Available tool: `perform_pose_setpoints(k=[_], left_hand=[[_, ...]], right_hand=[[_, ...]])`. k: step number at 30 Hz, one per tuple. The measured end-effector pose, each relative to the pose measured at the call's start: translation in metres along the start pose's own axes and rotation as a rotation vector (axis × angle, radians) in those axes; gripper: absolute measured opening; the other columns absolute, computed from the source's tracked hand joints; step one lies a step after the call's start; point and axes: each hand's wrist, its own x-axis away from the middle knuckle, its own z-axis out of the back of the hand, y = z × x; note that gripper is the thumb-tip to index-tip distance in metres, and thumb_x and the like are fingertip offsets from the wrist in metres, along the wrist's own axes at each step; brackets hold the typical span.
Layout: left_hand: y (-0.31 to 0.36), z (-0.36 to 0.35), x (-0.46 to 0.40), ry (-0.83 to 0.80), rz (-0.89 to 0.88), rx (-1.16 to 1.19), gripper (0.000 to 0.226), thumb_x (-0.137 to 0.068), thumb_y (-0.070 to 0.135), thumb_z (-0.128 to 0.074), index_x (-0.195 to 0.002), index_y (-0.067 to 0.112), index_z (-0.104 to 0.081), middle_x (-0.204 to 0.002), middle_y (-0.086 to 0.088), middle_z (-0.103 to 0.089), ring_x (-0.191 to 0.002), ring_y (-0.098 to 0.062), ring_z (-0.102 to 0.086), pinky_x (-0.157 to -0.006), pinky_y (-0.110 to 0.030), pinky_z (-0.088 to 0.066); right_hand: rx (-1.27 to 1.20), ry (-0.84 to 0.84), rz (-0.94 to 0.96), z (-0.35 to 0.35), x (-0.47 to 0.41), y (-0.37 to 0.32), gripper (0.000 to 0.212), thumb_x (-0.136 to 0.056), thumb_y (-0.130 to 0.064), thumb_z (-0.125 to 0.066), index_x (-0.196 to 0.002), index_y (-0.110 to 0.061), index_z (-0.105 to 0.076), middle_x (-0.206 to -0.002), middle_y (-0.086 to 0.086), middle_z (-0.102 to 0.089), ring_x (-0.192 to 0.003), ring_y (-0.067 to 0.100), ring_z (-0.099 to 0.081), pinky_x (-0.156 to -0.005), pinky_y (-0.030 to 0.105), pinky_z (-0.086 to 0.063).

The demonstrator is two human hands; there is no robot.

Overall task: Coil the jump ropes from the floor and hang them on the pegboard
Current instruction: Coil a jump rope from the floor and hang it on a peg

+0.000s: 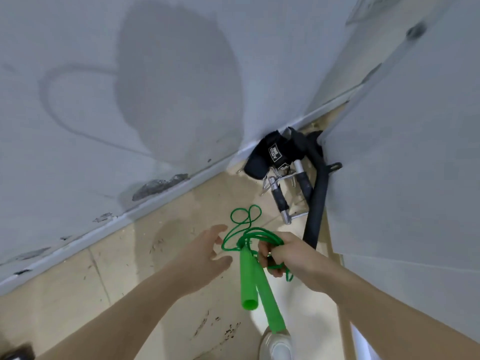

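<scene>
Right hand (291, 253) grips gathered loops of thin green plastic jump rope (249, 237), lower centre of frame; both handles dangle. Left hand (205, 253) spread, empty, just beside. Coiling judged nearly complete; hanging outstanding, pegboard not visible.

Both my forearms are bare to the frame's edge, no sleeves, watch or rings showing. My left hand (205, 252) and right hand (284, 253) wear no gloves. Below, my rounded white shoe toe (276, 345), smooth upper. A pale lilac-white trouser edge (363, 344) runs beside it.
</scene>
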Motion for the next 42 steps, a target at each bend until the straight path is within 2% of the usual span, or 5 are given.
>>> perform_pose_setpoints(k=[9,21,32,38,42], left_hand=[[0.161,0.078,0.181,0.002,-0.061,1.036,0.024,-0.094,0.010,-0.051,-0.116,0.006,-0.058,-0.067,0.003,-0.072,-0.064,-0.011,-0.069,-0.062,-0.024,-0.054],[0.232,0.123,0.368,0.301,-0.161,0.653,0.030,-0.095,0.016,-0.045,-0.066,0.011,-0.052,-0.053,-0.002,-0.046,-0.045,-0.013,-0.042,-0.048,-0.021,-0.034],[0.235,0.110,0.456,0.262,-0.269,0.509,0.026,-0.097,0.015,-0.042,-0.086,0.004,-0.063,-0.070,-0.003,-0.068,-0.053,-0.011,-0.059,-0.050,-0.020,-0.045],[0.227,0.104,0.488,0.509,-0.182,0.945,0.021,-0.096,0.008,-0.039,-0.083,0.005,-0.054,-0.063,-0.008,-0.070,-0.049,-0.019,-0.061,-0.054,-0.026,-0.040],[0.216,0.078,0.501,0.612,-0.071,1.291,0.022,-0.099,0.011,-0.036,-0.088,0.004,-0.054,-0.057,-0.004,-0.069,-0.048,-0.015,-0.065,-0.047,-0.021,-0.050]], right_hand=[[-0.213,-0.101,0.320,-0.041,0.208,-0.164,0.027,-0.085,0.019,-0.043,-0.091,-0.003,-0.057,-0.054,-0.004,-0.060,-0.040,0.006,-0.052,-0.039,0.015,-0.038],[-0.058,0.181,0.349,-0.110,0.396,-0.187,0.048,-0.081,-0.047,-0.059,-0.121,-0.023,-0.048,-0.114,-0.004,-0.060,-0.095,0.004,-0.059,-0.081,0.018,-0.045],[-0.169,0.035,0.345,-0.149,0.457,-0.179,0.023,-0.095,-0.020,-0.049,-0.075,-0.013,-0.057,-0.056,0.001,-0.048,-0.042,0.007,-0.044,-0.044,0.018,-0.046],[-0.265,-0.026,0.429,-0.143,0.478,-0.185,0.040,-0.093,-0.027,-0.047,-0.057,-0.013,-0.054,-0.042,-0.004,-0.031,-0.032,0.006,-0.023,-0.040,0.021,-0.013],[0.003,-0.188,0.587,-0.134,0.510,-0.184,0.029,-0.085,-0.032,-0.057,-0.073,-0.005,-0.060,-0.054,-0.005,-0.051,-0.046,0.005,-0.042,-0.048,0.015,-0.034]])
